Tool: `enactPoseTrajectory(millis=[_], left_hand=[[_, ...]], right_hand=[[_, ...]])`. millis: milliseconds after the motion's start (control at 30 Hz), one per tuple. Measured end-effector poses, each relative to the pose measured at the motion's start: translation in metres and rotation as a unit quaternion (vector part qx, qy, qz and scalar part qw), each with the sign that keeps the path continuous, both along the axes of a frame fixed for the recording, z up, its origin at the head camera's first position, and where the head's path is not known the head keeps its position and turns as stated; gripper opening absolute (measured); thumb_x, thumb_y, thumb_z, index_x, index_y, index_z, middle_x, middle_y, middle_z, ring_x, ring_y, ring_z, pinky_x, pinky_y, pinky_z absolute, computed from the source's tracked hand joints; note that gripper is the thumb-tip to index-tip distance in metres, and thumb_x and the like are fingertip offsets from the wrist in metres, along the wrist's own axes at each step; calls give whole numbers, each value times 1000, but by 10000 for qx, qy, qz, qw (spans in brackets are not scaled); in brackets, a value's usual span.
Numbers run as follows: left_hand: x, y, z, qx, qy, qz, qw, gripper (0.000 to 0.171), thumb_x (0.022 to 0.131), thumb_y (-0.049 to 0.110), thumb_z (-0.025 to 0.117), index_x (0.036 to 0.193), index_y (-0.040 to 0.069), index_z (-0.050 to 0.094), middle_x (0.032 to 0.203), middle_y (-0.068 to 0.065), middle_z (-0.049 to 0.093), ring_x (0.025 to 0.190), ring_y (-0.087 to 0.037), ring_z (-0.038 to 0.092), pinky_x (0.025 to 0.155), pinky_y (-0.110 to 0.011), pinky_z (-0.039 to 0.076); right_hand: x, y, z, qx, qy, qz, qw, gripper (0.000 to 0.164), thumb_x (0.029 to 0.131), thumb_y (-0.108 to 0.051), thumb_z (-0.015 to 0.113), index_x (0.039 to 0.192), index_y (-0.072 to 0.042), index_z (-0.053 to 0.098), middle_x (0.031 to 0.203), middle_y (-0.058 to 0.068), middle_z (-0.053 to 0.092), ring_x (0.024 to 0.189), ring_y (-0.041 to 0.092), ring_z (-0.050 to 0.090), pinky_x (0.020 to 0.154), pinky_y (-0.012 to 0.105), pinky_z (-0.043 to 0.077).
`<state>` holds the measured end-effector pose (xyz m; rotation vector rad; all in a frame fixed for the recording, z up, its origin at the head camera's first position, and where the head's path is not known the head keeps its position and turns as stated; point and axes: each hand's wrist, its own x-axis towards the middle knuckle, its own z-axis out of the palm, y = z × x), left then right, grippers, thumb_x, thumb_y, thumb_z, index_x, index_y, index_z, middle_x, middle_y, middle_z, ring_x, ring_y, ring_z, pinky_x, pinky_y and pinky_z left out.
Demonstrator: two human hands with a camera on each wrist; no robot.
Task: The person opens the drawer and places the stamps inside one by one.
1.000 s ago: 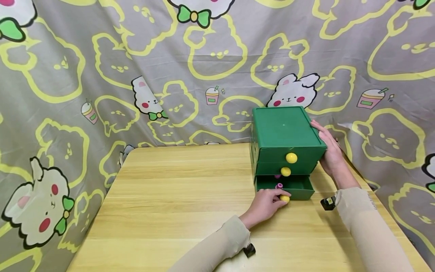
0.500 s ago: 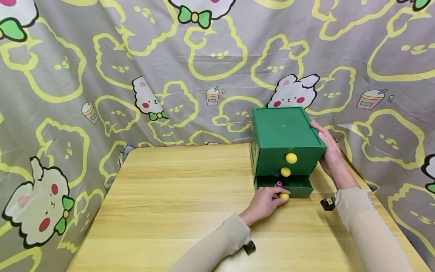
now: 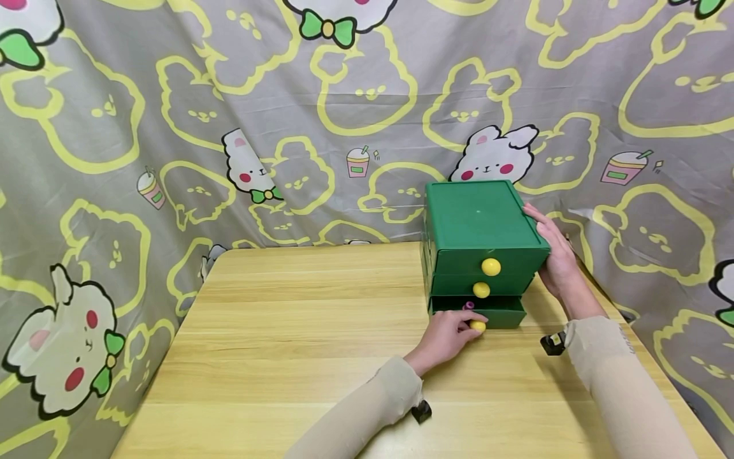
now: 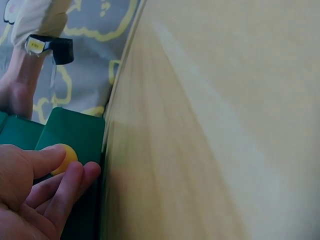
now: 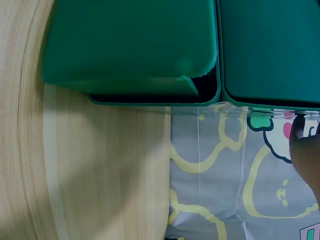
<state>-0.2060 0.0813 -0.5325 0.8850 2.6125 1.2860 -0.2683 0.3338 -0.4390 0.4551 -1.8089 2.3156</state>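
Observation:
A green drawer cabinet (image 3: 482,213) with round yellow knobs stands on the table. Its bottom drawer (image 3: 507,317) is partly out. My left hand (image 3: 447,335) pinches that drawer's yellow knob (image 3: 478,326); the left wrist view shows thumb and fingers about the knob (image 4: 66,159). Inside the drawer a small purple object (image 3: 468,306) pokes up, mostly hidden by the hand and the cabinet. Against the cabinet's right side rests my right hand (image 3: 557,255), its fingers extended along the top edge. Only part of this hand (image 5: 307,155) shows in the right wrist view.
The upper drawers, with a top knob (image 3: 490,266) and a middle knob (image 3: 481,290), are closed. Wooden tabletop (image 3: 298,331) spreads to the left and front. A patterned grey curtain (image 3: 367,102) hangs behind and along both sides.
The bottom drawer has slid a little inward, its knob and my left hand moving with it. The purple object has shifted inward too. My right hand has stayed against the cabinet's side.

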Motion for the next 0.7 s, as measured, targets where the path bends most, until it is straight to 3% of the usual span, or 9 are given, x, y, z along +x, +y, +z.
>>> enactPoseTrajectory(millis=[700], left_hand=[[-12,2,-1,11,-40,20,10000,25,98,23,73,122,29,77,108,8,79,84,12,67,72,-5,48]], right_hand=[[0,0,0,6,5,5,10000,49,113,-24,38,160,-10,39,173,-5,18,161,14,5,125,22,20]])
